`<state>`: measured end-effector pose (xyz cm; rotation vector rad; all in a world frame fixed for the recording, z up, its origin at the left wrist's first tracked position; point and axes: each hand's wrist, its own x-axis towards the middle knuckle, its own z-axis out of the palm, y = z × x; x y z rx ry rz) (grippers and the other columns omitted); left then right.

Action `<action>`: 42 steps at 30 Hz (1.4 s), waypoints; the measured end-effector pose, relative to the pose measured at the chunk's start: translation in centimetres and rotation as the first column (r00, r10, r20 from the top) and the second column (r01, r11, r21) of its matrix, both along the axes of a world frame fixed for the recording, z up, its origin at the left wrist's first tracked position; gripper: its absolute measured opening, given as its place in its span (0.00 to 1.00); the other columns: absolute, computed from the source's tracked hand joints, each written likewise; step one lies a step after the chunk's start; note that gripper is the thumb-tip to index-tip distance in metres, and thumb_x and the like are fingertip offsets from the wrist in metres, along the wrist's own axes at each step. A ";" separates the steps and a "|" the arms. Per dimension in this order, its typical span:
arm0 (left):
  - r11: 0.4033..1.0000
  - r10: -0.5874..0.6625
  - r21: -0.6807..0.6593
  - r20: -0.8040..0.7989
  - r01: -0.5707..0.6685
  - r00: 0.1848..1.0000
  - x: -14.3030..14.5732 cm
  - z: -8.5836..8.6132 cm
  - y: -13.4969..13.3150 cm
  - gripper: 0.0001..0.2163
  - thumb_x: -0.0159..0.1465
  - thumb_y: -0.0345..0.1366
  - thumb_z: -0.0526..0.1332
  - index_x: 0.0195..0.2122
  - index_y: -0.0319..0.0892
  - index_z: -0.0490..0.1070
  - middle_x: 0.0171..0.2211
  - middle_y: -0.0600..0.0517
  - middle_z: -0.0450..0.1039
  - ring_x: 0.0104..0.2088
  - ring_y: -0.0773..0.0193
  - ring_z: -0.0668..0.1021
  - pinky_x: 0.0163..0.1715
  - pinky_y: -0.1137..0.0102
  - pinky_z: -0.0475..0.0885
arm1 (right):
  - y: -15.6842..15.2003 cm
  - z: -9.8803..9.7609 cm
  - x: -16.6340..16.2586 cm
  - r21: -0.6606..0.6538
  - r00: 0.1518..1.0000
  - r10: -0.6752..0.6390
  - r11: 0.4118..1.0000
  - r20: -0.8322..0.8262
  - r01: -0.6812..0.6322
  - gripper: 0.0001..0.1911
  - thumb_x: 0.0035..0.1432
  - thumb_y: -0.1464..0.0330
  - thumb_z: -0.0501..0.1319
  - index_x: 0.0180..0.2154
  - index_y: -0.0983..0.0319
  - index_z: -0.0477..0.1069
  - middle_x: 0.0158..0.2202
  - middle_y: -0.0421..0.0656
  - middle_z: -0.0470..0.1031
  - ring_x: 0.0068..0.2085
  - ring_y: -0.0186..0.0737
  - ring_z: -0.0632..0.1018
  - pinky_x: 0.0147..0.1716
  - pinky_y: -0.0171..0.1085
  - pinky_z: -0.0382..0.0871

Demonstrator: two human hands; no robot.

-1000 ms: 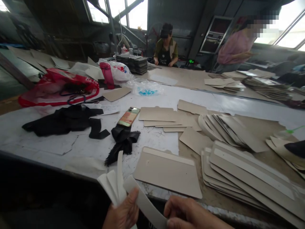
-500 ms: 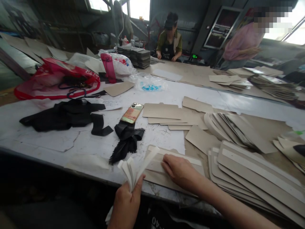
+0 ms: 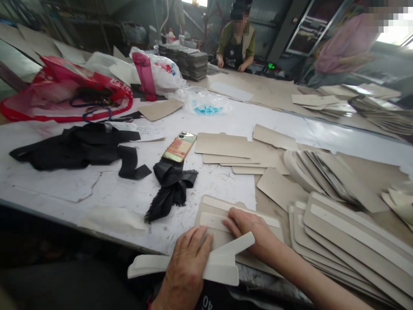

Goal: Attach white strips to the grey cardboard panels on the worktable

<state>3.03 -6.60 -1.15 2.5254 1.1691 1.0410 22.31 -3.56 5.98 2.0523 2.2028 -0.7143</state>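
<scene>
My left hand [image 3: 189, 265] is closed around a bundle of white strips [image 3: 221, 273], whose ends stick out on both sides at the table's front edge. One strip angles up toward my right wrist. My right hand [image 3: 250, 228] is closed, its fingers curled at the end of a white strip [image 3: 209, 220] lying on a beige board panel [image 3: 222, 237]. Its fingertips are partly hidden. A second white strip [image 3: 271, 221] runs along the panel's far edge, passing behind my right hand.
Stacked panels with strips [image 3: 351, 241] lie at right; loose panels [image 3: 222, 145] are behind. A phone [image 3: 180, 146] rests by black fabric strips [image 3: 171, 189]. More black fabric [image 3: 74, 148] and a red bag [image 3: 29, 103] are left. A co-worker [image 3: 237, 43] sits across the table.
My left hand has turned palm-down, bringing the strip bundle from upright to nearly level beside the panel. My right hand stays over the panel. The view has tilted down slightly.
</scene>
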 end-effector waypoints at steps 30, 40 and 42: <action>0.998 -0.020 -0.062 -0.023 0.018 1.000 -0.5 0.5 0.2 0.14 0.67 0.29 0.48 0.48 0.38 0.70 0.53 0.41 0.66 0.52 0.52 0.66 0.50 0.58 0.60 | 1.0 0.4 -0.4 -0.077 0.996 0.009 0.997 0.091 -0.002 0.11 0.64 0.63 0.53 0.33 0.61 0.67 0.31 0.45 0.76 0.32 0.43 0.76 0.25 0.35 0.50; 0.998 -0.026 -0.051 -0.093 0.021 0.995 -0.6 0.7 0.7 0.14 0.66 0.29 0.49 0.47 0.40 0.71 0.54 0.42 0.67 0.51 0.54 0.68 0.47 0.60 0.63 | 1.1 0.5 -0.4 -0.078 0.996 0.012 0.997 0.091 -0.005 0.11 0.64 0.63 0.52 0.35 0.62 0.67 0.32 0.47 0.76 0.33 0.45 0.77 0.27 0.37 0.53; 0.998 -0.025 -0.057 -0.091 0.019 0.996 -0.6 0.6 0.7 0.14 0.66 0.30 0.48 0.46 0.40 0.71 0.54 0.42 0.67 0.51 0.53 0.68 0.47 0.60 0.63 | 1.0 0.3 -0.4 -0.073 0.996 0.012 0.997 0.092 -0.006 0.11 0.65 0.63 0.52 0.35 0.61 0.67 0.32 0.47 0.76 0.33 0.44 0.76 0.27 0.37 0.54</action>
